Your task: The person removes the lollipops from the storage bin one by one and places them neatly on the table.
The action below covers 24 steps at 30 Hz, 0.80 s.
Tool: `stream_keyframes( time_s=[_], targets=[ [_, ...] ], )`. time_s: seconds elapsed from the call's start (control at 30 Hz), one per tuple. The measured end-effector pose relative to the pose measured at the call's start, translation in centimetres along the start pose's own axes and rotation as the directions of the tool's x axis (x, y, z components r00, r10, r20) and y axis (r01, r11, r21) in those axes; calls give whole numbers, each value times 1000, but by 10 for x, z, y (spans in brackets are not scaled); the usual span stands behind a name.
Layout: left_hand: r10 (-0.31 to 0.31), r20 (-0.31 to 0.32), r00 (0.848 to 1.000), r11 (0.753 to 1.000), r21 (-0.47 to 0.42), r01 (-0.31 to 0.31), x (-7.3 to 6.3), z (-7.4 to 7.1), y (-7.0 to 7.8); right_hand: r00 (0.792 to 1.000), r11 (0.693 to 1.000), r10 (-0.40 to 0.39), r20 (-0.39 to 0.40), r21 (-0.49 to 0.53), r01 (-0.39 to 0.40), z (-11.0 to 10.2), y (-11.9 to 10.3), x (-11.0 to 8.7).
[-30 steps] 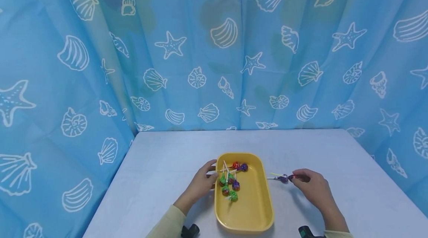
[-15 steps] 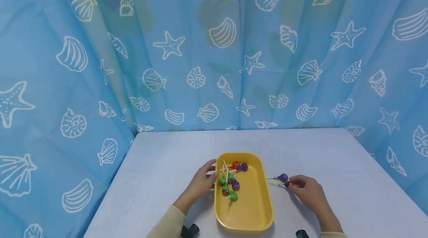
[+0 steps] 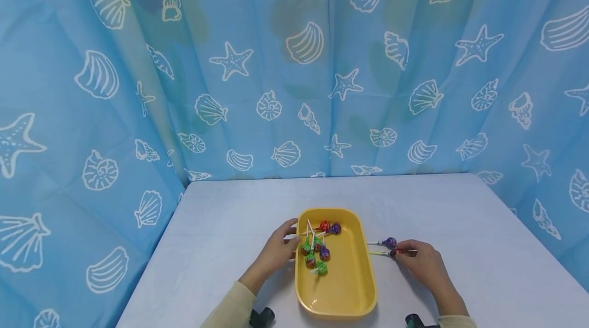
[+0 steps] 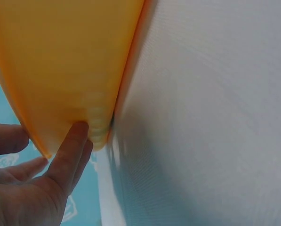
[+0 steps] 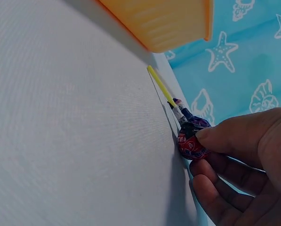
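Observation:
My right hand (image 3: 423,261) pinches a lollipop (image 5: 193,141) by its red and dark wrapped head between thumb and fingers, low over the table. Its yellow stick (image 5: 160,84) points toward the yellow tray (image 3: 342,302). Just beyond it lies a purple-wrapped lollipop (image 3: 390,242), its white stick also toward the tray. My left hand (image 3: 278,246) rests against the tray's left side. In the left wrist view, its straight fingers (image 4: 67,155) touch the outer wall and the thumb is at the rim. Inside the tray, several green (image 3: 310,260), purple (image 3: 324,254) and red (image 3: 324,226) lollipops lie toward the far left.
A white cloth covers the table (image 3: 230,205). A blue curtain (image 3: 257,77) with white shells and starfish hangs behind it and along both sides. Dark wrist devices (image 3: 263,318) show below the hands.
My right hand has moved left and toward me, bringing the yellow-stick lollipop from across the purple one to alongside it. The left hand and the tray have stayed put.

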State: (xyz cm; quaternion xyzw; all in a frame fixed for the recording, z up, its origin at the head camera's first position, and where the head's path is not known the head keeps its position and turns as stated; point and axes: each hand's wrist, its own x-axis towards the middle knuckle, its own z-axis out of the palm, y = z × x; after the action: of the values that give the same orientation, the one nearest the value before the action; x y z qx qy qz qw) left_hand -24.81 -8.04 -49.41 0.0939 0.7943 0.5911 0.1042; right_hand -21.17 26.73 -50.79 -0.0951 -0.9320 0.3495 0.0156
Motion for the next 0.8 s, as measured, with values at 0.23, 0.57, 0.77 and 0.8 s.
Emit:
stream_keyframes(
  time_s=[0.23, 0.57, 0.77, 0.8],
  targets=[
    [8, -1, 1000, 1000, -11, -8, 1, 0, -2, 1000, 1000, -5, -12, 2, 5, 1, -2, 0],
    [9, -3, 1000, 1000, -15, -9, -1, 0, 0, 1000, 1000, 9, -30, -1, -9, 0, 1, -2],
    [7, 1, 1000, 1000, -26, -7, -2, -1, 0, 998, 1000, -24, -58, 19, 25, -4, -2, -6],
    [6, 2, 1000, 1000, -24, -6, -2, 0, 0, 998, 999, -33, -62, 27, 35, -5, -3, -7]
  ],
)
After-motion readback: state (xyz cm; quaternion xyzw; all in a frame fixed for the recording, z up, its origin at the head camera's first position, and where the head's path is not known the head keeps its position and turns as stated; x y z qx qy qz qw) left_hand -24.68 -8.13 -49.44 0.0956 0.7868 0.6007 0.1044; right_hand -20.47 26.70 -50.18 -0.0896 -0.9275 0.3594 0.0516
